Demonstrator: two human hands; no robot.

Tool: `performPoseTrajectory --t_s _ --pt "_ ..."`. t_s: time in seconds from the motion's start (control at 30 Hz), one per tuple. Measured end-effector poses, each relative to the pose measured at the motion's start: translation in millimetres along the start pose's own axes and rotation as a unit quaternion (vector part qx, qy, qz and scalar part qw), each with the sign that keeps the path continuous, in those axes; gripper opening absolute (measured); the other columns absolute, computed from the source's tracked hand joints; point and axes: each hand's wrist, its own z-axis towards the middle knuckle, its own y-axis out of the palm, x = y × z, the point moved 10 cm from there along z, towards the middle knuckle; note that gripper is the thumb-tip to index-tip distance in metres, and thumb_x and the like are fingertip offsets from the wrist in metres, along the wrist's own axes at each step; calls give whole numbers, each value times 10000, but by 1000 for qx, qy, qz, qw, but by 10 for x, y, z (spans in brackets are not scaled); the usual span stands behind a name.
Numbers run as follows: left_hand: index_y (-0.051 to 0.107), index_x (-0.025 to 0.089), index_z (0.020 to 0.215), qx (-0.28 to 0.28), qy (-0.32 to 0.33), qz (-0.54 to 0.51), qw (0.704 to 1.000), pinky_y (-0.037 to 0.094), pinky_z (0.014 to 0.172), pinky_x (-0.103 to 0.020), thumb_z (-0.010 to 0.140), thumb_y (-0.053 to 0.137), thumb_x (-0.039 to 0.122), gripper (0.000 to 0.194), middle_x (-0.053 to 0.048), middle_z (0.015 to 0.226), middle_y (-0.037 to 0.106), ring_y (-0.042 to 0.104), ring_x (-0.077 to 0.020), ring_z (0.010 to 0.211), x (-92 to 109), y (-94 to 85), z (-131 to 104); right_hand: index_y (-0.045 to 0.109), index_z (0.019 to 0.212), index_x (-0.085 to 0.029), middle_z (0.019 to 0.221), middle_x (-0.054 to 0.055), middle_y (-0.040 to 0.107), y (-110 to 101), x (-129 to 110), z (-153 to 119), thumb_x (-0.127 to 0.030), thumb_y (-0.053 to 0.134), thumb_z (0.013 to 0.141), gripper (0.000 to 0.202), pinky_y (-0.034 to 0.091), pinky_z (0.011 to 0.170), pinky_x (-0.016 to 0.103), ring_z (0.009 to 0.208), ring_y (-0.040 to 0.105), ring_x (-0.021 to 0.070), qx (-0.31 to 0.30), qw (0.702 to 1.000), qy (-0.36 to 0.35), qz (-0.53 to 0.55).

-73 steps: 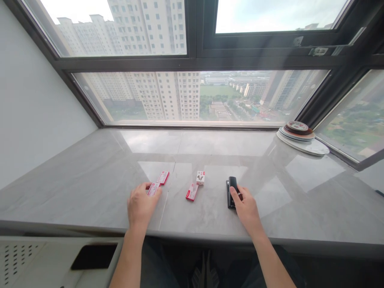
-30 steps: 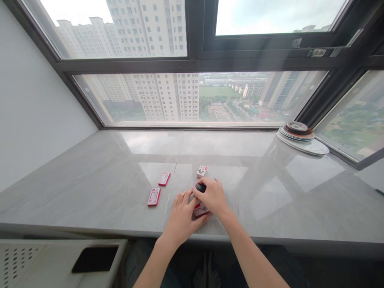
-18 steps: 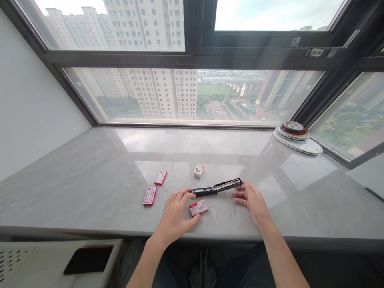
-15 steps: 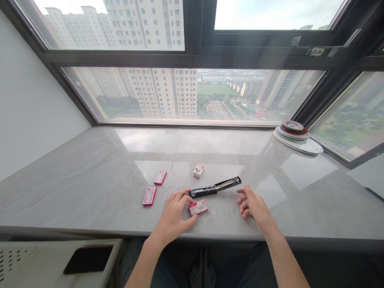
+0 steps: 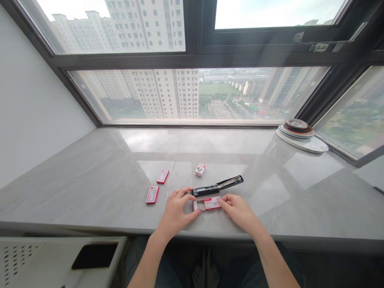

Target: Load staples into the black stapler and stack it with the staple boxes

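Observation:
A red-and-white staple box point(image 5: 211, 203) lies near the counter's front edge, its sleeve slid to the right so part of the inner tray point(image 5: 199, 205) shows. My left hand point(image 5: 179, 207) grips the tray's left end between thumb and fingers. At the other end, my right hand point(image 5: 237, 209) pinches the sleeve. Just behind the box rests a black stapler point(image 5: 207, 190), folded open with its top arm stretched to the right. My left fingertips are close to the stapler's left end; whether they touch it I cannot tell.
Two pink-and-white boxes point(image 5: 153, 195) point(image 5: 163, 176) lie to the left. A small white-and-red box point(image 5: 200, 170) stands behind the stapler. Stacked plates point(image 5: 300, 136) sit at the back right by the window. A beige panel with a dark opening point(image 5: 95, 256) is at lower left.
My right hand has moved left and taken hold of the box's sleeve. The sleeve has slid rightward, uncovering part of the tray. The view has shifted slightly.

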Motion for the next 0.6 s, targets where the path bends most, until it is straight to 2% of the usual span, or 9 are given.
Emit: performPoseTrajectory --t_s 0.1,0.17,0.23,0.3,0.4,0.47,0.6 --pt "674 342 1179 13 3 6 1000 422 1130 -495 825 785 326 371 -8 1428 592 524 -294 1319 33 -2 -11 674 871 -225 533 -39 535 -219 -213 -55 -550 611 891 331 290 488 255 494 455 151 71 995 -44 -54" --pt "654 350 1234 19 5 12 1000 423 1127 -496 832 780 320 423 -10 1425 596 528 -293 1313 46 4 -14 702 992 -243 528 -50 519 -203 -433 -64 -528 566 929 322 311 512 264 502 462 159 89 990 -87 -60" --pt "654 355 1245 20 6 17 1000 423 1128 -493 839 776 322 426 -10 1419 601 535 -290 1307 50 13 -15 718 1049 -248 559 -41 555 -63 -616 -25 -515 534 953 338 343 539 268 530 496 166 72 989 -121 -50" --pt "658 360 1248 19 6 20 1000 421 1135 -490 840 778 328 426 -7 1417 604 537 -287 1311 44 20 -15 727 1011 -230 603 -20 608 124 -702 51 -521 523 961 359 372 555 268 564 534 170 40 991 -127 -24" --pt "657 371 1267 22 3 20 1000 418 1151 -485 837 782 331 449 0 1433 597 524 -282 1339 29 15 -19 707 991 -190 597 -13 617 368 -655 177 -544 563 938 386 369 526 256 540 524 158 0 995 -90 33" --pt "657 375 1276 23 2 20 1000 416 1157 -491 834 784 329 462 -1 1443 592 518 -283 1350 25 11 -20 686 1028 -174 559 -35 580 458 -609 231 -539 617 908 391 353 503 242 502 489 140 -5 995 -70 70" --pt "656 369 1283 20 4 21 1000 413 1153 -508 830 787 326 474 -16 1440 598 520 -293 1344 26 7 -16 680 1020 -184 550 -53 557 547 -678 271 -512 643 893 354 371 505 238 486 482 131 -6 991 -91 101"
